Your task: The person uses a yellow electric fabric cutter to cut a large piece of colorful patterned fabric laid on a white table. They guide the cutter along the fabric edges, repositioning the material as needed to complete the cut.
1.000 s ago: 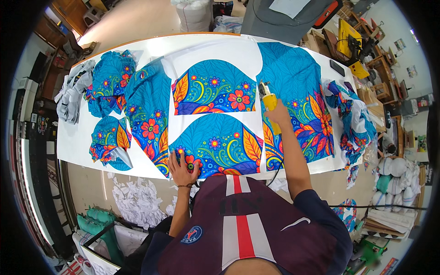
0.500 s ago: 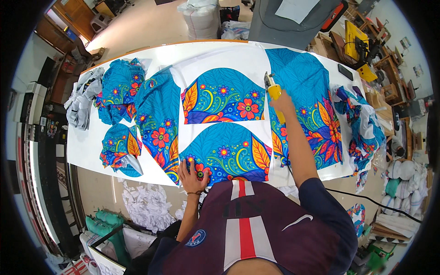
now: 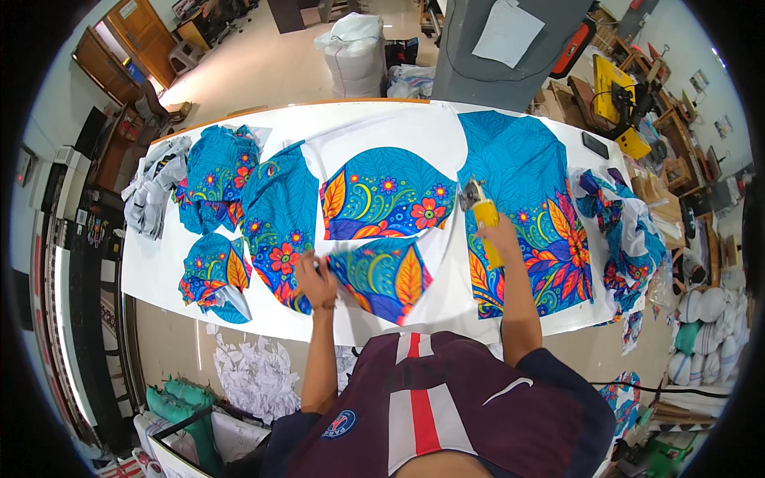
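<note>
My right hand (image 3: 500, 237) grips a yellow handheld electric fabric cutter (image 3: 487, 223), its metal head pointing away from me. The cutter rests beside the left edge of a large blue floral fabric panel (image 3: 522, 159). My left hand (image 3: 316, 280), somewhat blurred, has its fingers bent on the left edge of a smaller printed fabric piece (image 3: 382, 275), which is lifted and creased. Beyond it lies a flat, dome-shaped printed piece (image 3: 390, 191). To the left of that, a long printed piece (image 3: 279, 215) lies wrinkled along its upper part.
Crumpled printed fabric (image 3: 215, 171) and white-grey cloth (image 3: 155, 191) pile at the table's left. More bunched fabric (image 3: 625, 231) and a phone (image 3: 594, 144) lie right. A black cable (image 3: 661, 390) runs off right. White scraps (image 3: 255, 374) cover floor below the white table (image 3: 159, 271).
My left hand has moved up and left, pulling the near printed piece out of its flat shape. My right hand has drawn the cutter nearer to me. The view has tilted slightly.
</note>
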`<state>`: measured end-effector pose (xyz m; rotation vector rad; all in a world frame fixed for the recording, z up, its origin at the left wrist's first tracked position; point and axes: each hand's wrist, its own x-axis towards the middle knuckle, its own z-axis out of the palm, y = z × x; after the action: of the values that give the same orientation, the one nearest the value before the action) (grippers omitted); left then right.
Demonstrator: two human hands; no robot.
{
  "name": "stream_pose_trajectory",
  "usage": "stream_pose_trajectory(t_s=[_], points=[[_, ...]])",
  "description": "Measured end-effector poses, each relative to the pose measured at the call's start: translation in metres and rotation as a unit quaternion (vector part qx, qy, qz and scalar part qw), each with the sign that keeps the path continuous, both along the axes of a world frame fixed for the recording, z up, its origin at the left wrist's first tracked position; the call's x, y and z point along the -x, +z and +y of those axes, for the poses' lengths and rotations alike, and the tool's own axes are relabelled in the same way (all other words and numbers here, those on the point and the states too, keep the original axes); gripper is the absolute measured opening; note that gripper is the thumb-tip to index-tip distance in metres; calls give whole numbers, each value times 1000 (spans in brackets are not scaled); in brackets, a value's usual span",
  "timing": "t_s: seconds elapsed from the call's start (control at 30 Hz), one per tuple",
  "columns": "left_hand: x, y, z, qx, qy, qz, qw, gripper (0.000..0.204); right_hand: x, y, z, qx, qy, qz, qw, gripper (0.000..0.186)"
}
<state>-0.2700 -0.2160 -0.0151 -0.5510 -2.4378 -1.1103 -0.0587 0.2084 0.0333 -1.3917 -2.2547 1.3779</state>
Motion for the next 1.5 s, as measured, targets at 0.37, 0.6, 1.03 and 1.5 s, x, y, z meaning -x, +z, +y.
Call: stream_pose_trajectory(t_s=[0.37, 0.6, 1.03, 1.5], points=[[73, 22, 92, 462, -113, -139, 869, 93, -125, -37, -64, 29, -126, 155, 979, 55], [-52, 33, 8, 489, -186, -276, 807, 99, -221, -22, -54, -7, -162, 112, 980, 63], [14, -24, 98, 337, -203, 64, 917, 64, -184, 13, -128, -94, -113, 39, 988, 67], [-107, -37, 147, 140, -394, -206, 885, 23, -151, 7, -171, -138, -47, -158, 977, 77]])
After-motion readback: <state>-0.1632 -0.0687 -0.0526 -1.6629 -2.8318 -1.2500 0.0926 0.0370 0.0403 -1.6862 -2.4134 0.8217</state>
